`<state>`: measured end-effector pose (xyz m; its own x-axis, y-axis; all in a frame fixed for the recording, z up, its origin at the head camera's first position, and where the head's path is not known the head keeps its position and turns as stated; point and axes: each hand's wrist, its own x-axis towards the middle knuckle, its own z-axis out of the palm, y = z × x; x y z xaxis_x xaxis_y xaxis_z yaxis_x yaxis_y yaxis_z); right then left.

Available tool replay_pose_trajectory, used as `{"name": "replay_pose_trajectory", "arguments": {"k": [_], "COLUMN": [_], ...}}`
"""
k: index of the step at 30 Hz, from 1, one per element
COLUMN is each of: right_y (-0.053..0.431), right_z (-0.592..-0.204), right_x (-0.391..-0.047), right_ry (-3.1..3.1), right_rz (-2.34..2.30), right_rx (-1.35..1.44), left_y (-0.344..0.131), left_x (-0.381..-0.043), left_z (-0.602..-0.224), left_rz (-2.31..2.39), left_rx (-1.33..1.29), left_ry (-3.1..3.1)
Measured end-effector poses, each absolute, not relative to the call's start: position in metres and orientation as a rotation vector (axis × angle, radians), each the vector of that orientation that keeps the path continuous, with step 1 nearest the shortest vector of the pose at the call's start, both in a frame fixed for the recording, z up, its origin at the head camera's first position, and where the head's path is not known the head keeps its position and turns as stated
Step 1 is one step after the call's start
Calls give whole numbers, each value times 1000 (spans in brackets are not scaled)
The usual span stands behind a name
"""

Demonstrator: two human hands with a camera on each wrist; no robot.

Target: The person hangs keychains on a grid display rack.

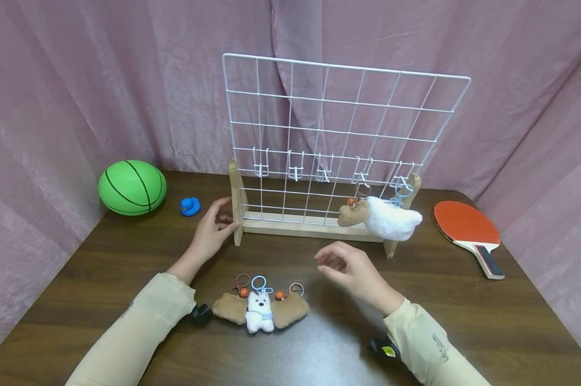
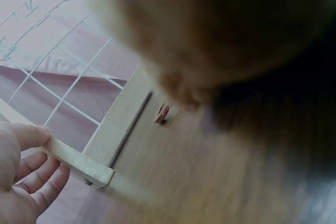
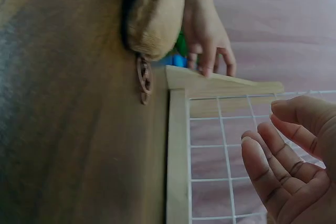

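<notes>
My left hand (image 1: 213, 228) is at the left wooden upright (image 1: 236, 209) of a white wire grid rack (image 1: 300, 111). The thumb touches the upright's edge in the left wrist view, the other fingers loosely bent along its outer side. In front of the rack my right hand (image 1: 349, 268) hovers with curved fingers, holding nothing. Between the forearms lie a brown plush keychain (image 1: 230, 309), a white bear keychain (image 1: 259, 312) and another brown plush keychain (image 1: 290, 310). On the rack's right hooks hang a white plush keychain (image 1: 391, 219) and a brown one (image 1: 352, 213).
Several white hooks (image 1: 295, 170) line the grid's lower part. A green ball (image 1: 132, 187) and a blue rubber duck (image 1: 190, 206) stand at the left. A red table tennis paddle (image 1: 466, 222) lies at the right. Pink curtains (image 1: 174, 80) hang behind the wooden table (image 1: 464, 321).
</notes>
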<state>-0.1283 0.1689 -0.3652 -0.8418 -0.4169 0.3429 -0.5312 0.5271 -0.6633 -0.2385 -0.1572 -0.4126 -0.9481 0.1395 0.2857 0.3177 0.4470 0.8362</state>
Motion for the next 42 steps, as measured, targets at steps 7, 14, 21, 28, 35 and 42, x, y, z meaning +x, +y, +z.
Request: {"name": "replay_pose_trajectory", "arguments": {"k": [7,14,21,28,35,42], "right_y": [162,156,149,140,134,132], "right_z": [-377,-386,-391,-394,-397,-398], "right_x": [-128,-128,-130,-131,-132,-131], "right_ry": [-2702,-2829,-2900,-2933,-2947,-2920], "right_rz": [1189,1160,1077,928,699,645], "right_rx": [918,1003,1033,1068,1090,1125], "left_y": [-157,-157,-157,-157,-156,-157], "left_x": [-237,-236,-236,-236,-235,-236], "left_z": [-411,-410,-410,-410,-409,-411], "left_rz": [-1519,-1529,-1529,-1527,-1542,-1550], "left_rx": [-412,-412,-407,-404,-409,-419], "left_ry": [-2513,-2520,-2527,-2533,-2515,-2507]}}
